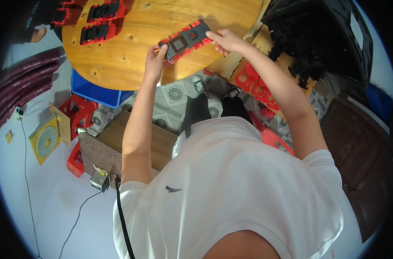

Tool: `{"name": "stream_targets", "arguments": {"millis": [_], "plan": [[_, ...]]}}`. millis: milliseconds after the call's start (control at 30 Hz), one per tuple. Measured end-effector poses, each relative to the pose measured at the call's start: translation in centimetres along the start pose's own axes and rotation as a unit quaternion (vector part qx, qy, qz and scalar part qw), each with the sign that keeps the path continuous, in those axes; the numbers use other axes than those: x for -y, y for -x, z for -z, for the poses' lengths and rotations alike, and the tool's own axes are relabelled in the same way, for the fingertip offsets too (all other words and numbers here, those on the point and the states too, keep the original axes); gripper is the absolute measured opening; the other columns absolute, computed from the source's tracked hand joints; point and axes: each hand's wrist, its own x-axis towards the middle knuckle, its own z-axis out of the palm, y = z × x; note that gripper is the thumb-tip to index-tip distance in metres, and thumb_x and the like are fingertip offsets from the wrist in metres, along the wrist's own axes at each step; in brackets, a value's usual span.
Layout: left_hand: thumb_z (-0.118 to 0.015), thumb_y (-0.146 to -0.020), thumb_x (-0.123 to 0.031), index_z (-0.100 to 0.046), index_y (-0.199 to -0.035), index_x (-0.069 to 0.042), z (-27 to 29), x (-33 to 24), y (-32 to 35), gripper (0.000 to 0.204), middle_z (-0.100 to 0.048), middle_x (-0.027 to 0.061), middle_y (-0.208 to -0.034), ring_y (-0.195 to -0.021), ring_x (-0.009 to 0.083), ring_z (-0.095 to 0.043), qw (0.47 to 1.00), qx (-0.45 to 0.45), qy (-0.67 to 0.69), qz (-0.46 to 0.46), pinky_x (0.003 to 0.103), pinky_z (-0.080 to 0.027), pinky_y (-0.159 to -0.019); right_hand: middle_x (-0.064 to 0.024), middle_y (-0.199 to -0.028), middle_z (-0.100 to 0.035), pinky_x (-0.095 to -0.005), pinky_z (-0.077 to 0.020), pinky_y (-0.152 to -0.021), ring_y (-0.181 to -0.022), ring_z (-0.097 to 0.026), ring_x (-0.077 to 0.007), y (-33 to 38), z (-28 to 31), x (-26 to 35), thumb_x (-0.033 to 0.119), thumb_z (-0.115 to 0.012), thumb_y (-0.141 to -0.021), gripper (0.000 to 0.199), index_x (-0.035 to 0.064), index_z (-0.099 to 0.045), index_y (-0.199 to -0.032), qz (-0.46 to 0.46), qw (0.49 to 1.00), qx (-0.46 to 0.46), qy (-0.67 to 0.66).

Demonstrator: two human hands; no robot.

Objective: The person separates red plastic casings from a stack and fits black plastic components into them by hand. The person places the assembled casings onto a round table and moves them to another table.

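Note:
Over the near side of the round wooden table (pixel 140 56) I hold a long red and black plastic casing (pixel 190 36), tilted with its right end farther away. Its black face has a square recess and a smaller opening edged in red. My left hand (pixel 155 63) grips the left end, thumb on top and fingers hidden beneath. At the other end my right hand (pixel 225 41) pinches the corner between thumb and forefinger, its other fingers curled below.
Similar red and black casings (pixel 97 33) rest on the table's left side, near another person's hand (pixel 39 34). Red plastic parts (pixel 257 86) and a heap of black parts (pixel 304 71) lie at right. A blue bin (pixel 95 91) sits below the table edge.

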Motion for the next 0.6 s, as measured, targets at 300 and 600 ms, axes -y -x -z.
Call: {"name": "stream_targets", "arguments": {"millis": [300, 600], "plan": [[-0.053, -0.089, -0.037, -0.051, -0.077, -0.007, -0.7, 1.3, 1.1, 0.033, -0.047, 0.0002, -0.058, -0.046, 0.0082, -0.045, 0.998, 0.016, -0.056, 0.017, 0.022, -0.036, -0.04, -0.0037, -0.065, -0.055, -0.026, -0.0426, -0.05, -0.055, -0.052, -0.0123, -0.7, -2.5, -1.7, 0.045, -0.054, -0.085, 0.043, 0.0017, -0.058, -0.082, 0.09, 0.989, -0.09, -0.081], [-0.053, -0.089, -0.035, -0.048, -0.078, -0.009, -0.7, 1.9, 1.2, 0.029, -0.047, -0.0011, -0.061, -0.048, 0.0077, -0.043, 0.999, 0.013, -0.039, 0.033, 0.021, -0.034, -0.044, -0.0025, -0.072, -0.054, -0.0259, -0.042, -0.059, -0.064, -0.051, -0.0116, -1.3, -2.2, -2.7, 0.04, -0.049, -0.088, 0.037, 0.0043, -0.058, -0.095, 0.099, 0.993, -0.051, -0.04]]}}
